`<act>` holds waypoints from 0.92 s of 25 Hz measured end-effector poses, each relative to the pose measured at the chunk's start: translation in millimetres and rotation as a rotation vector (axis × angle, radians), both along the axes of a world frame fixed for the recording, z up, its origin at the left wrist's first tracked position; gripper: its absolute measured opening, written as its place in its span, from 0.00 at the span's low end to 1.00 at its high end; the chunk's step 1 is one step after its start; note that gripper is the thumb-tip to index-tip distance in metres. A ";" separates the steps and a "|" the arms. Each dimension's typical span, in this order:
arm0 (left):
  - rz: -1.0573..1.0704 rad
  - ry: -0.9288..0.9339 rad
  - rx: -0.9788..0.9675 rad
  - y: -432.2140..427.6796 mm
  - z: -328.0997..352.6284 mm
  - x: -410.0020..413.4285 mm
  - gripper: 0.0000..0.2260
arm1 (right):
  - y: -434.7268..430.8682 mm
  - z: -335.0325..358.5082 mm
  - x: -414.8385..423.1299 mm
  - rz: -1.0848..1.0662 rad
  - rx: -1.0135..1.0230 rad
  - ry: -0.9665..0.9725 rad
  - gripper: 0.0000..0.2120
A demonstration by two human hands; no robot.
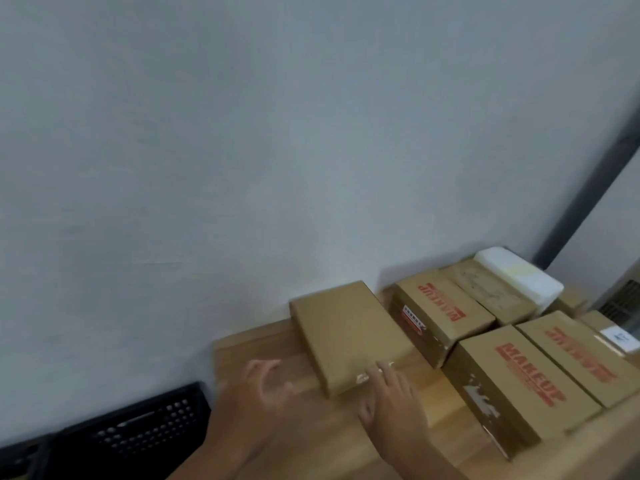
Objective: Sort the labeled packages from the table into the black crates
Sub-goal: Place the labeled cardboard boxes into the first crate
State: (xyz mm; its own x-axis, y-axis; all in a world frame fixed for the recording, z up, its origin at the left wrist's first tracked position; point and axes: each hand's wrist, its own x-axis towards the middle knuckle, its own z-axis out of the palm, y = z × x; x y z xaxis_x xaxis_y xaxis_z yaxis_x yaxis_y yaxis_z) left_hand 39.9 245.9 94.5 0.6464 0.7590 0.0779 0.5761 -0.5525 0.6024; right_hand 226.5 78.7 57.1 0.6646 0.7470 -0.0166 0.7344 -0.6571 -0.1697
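So the plain cardboard box [346,334] is lying flat on the wooden table [346,441], pushed up near the white wall [242,150], pretty much dead centre of the tabletop that's in view. The right hand [391,393] has its fingers [381,368] laid fairly straight over the box's near corner at about 5 o'clock, thumb out to the side, touching rather than gripping. The left hand [263,379] is blurry, sitting over bare table at 8 o'clock from the box, fingers loosely bent and holding nothing. From 2 to 4 o'clock of it there's a cluster of boxes stamped MAKEUP [516,382] plus a white foam package [519,275] at the back. A black crate [138,431] sits lower down off the table edge at 8 o'clock.
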 end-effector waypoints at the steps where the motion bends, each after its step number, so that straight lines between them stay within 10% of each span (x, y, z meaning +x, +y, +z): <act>1: -0.012 0.050 0.046 -9.7 -4.8 31.4 0.22 | -5.6 -9.3 27.5 0.017 0.014 0.021 0.33; 14: 0.142 0.434 0.063 -7.8 -72.0 176.2 0.29 | 33.3 -66.1 214.9 -0.063 0.232 0.485 0.37; 19: 0.313 0.196 -0.532 -7.1 -101.7 188.7 0.41 | 38.7 -94.3 235.2 -0.243 0.286 0.875 0.34; 23: 0.368 0.043 -0.498 -14.2 -101.3 179.4 0.38 | 24.8 -95.2 220.6 -0.281 0.390 0.997 0.30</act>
State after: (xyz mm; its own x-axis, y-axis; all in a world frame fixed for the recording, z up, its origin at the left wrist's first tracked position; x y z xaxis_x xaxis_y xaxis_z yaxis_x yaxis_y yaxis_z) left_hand 219.2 231.7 -6.8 0.3297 0.8712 -0.3638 0.7051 0.0290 0.7085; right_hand 447.1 103.5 -38.1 0.6307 0.6425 -0.4351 -0.0138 -0.5514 -0.8341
